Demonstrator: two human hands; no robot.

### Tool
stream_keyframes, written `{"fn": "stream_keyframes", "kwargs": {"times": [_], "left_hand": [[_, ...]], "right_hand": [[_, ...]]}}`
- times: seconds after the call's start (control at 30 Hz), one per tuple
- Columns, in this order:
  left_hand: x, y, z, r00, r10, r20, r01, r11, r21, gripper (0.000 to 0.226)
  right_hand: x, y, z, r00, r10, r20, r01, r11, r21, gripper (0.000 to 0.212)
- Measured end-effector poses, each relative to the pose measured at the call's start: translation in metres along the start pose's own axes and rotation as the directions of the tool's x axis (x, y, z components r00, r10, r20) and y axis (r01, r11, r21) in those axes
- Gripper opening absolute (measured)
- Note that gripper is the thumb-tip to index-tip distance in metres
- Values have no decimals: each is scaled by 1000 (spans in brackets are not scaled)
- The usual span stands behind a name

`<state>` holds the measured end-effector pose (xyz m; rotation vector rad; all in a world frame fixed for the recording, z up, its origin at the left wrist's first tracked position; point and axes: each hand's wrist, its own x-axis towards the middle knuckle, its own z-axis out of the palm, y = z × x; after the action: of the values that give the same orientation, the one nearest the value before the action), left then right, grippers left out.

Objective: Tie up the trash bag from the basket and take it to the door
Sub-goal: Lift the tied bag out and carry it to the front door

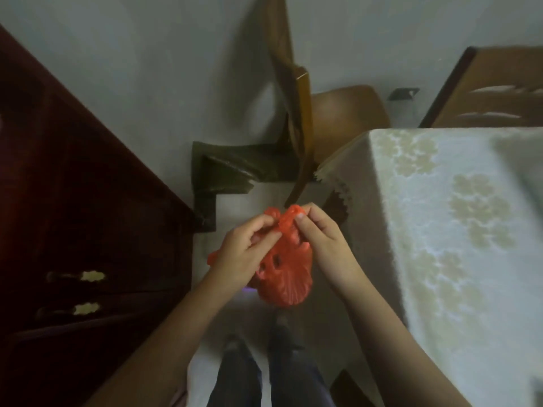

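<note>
Two hands worked at mid-frame — the left hand and right hand each had a grip clamped on a twisted ear of the red trash bag, likely to cross them into a knot. Its body hung straight down, neck uppermost, beside the desk.

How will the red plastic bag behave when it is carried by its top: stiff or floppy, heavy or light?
Probably floppy: the red bag is thin, crinkled film bunching where the left hand and right hand pinch it. Likely light, since fingertips alone hold it up. The film may be slippery.
</note>
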<state>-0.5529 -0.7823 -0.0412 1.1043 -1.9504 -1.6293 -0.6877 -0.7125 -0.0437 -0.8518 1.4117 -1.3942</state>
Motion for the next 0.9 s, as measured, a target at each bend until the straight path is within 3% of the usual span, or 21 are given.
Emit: {"fn": "stream_keyframes", "kwargs": {"times": [0.23,0.37,0.5,0.57,0.67,0.8,0.9], "left_hand": [[15,29,9,954,113,279,-149,983,111,27],[19,22,4,879,175,444,-278,944,176,50],[21,19,5,779,274,564,-413,901,134,48],[26,17,7,674,350,651,-505,861,60,36],[34,11,15,498,376,782,-603,798,0,36],[32,7,38,267,304,915,-752,659,1,58],[16,7,57,98,222,970,-765,640,-69,61]], "right_hand": [[-33,-48,-15,986,-100,-137,101,995,0,24],[-63,-71,-16,973,-135,-188,127,991,-53,24],[-98,-87,-5,932,-165,-322,142,985,-94,16],[-117,-91,4,875,-190,-446,154,981,-116,14],[-147,-93,23,724,-224,-653,195,974,-119,15],[-189,-94,49,508,-193,-840,162,979,-126,12],[-219,-91,68,382,-160,-910,92,987,-134,16]]}}
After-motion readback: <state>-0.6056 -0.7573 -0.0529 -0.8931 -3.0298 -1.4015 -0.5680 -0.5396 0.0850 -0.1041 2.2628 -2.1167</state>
